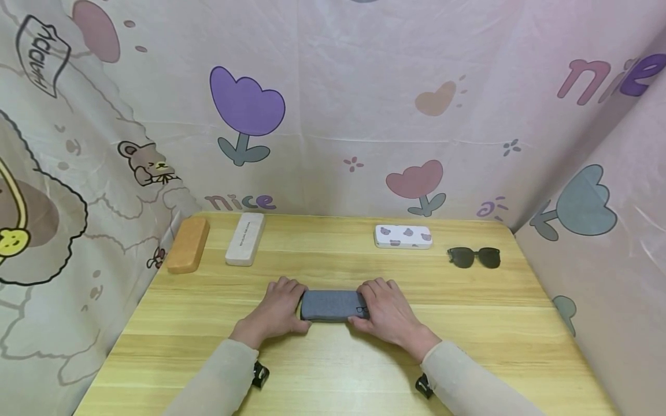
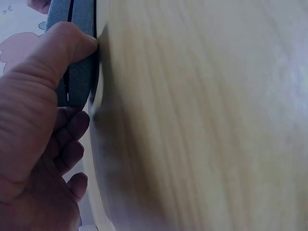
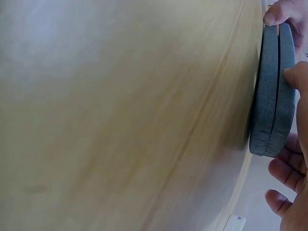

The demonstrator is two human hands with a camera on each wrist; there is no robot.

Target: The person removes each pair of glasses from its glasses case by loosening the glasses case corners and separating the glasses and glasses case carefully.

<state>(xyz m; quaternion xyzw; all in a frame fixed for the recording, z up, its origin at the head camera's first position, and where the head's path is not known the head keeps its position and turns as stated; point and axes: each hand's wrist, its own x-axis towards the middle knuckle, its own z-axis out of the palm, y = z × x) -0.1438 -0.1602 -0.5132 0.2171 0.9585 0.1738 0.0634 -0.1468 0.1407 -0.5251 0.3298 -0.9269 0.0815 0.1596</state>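
A grey-blue fabric glasses case (image 1: 330,305) lies flat on the wooden table, with a small glasses drawing near its right end. Its left end is gripped by my left hand (image 1: 278,309), thumb on the near side and fingers at the far side. My right hand (image 1: 385,312) holds the right end the same way. The left wrist view shows the left thumb pressing the front of the case (image 2: 83,77) near the seam. From the right wrist, the case (image 3: 272,106) appears closed, a narrow dark seam running along its length.
Toward the back left of the table (image 1: 333,375) lie an orange case (image 1: 188,245) and a pale grey case (image 1: 245,240). A white patterned case (image 1: 403,237) and dark sunglasses (image 1: 474,257) lie at the back right. Patterned curtains (image 1: 333,104) enclose the back and sides.
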